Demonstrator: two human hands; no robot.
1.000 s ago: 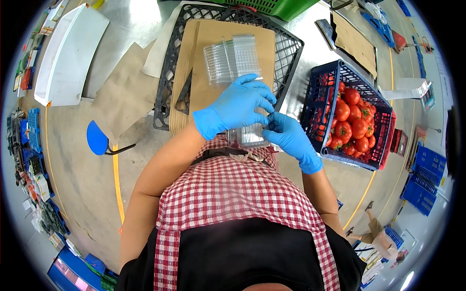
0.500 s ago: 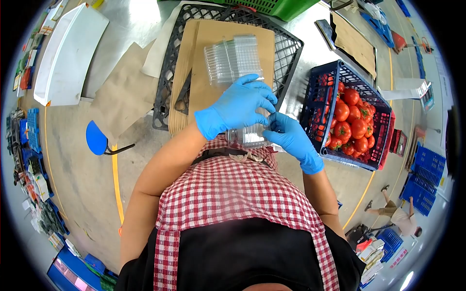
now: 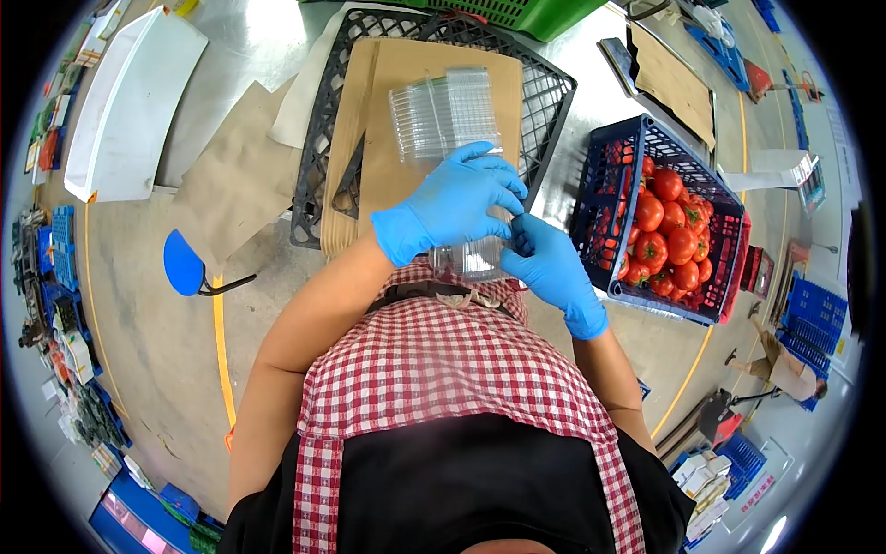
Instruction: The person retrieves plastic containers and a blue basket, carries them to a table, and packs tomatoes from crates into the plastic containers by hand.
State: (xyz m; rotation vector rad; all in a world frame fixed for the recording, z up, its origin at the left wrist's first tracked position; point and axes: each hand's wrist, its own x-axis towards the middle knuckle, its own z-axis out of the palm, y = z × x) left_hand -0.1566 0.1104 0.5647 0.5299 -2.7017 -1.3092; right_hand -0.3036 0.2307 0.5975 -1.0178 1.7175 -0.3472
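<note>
Both my hands wear blue gloves and meet over a clear plastic container [image 3: 472,260] at the near edge of the cardboard, close to my apron. My left hand [image 3: 454,205] lies across it with fingers bent over its right side, covering much of it. At the container's right side, my right hand [image 3: 546,260] pinches the edge with thumb and fingers. Just beyond my left fingertips, a stack of clear plastic containers [image 3: 445,109] lies on the cardboard sheets [image 3: 374,78]. A black plastic crate [image 3: 551,88] sits under the cardboard.
A dark blue crate [image 3: 598,180] of red tomatoes [image 3: 681,242] stands at right. A green crate [image 3: 517,11] is at the far edge, and a white box [image 3: 134,111] at left. Brown paper [image 3: 242,171] hangs over the left edge. A person [image 3: 784,369] walks at far right.
My right hand has shifted slightly, its wrist moving a little left and down. My left hand stays almost still. The person in the background has moved right and up in view.
</note>
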